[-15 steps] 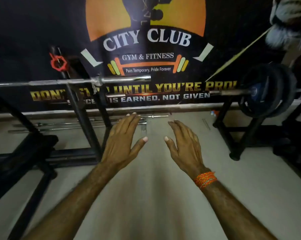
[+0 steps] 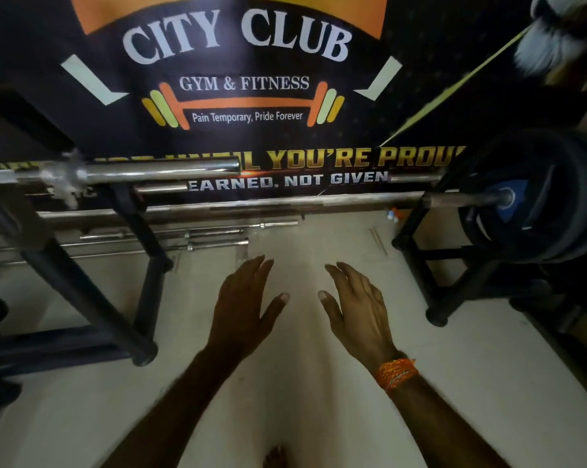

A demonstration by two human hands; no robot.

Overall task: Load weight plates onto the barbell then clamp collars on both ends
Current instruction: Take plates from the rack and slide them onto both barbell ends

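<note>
A chrome barbell (image 2: 157, 170) rests on a black rack at the left, its bare sleeve end pointing right with no plate on it. At the right, a second bar (image 2: 461, 199) carries black weight plates (image 2: 535, 194) with a blue hub. My left hand (image 2: 243, 304) and my right hand (image 2: 356, 307) hover palm-down over the pale floor, below both bars, fingers spread and holding nothing. An orange thread band (image 2: 396, 372) circles my right wrist. No collar shows in this view.
Black rack legs (image 2: 147, 288) stand left of my hands and a black stand (image 2: 437, 265) is at the right. Several spare bars (image 2: 184, 238) lie on the floor by the banner wall (image 2: 245, 96). My bare foot (image 2: 275, 457) shows at the bottom edge.
The view has moved closer to the wall and shifted right; the red collar on the left rack has gone out of sight. Both hands stay open, now lower in the view.
</note>
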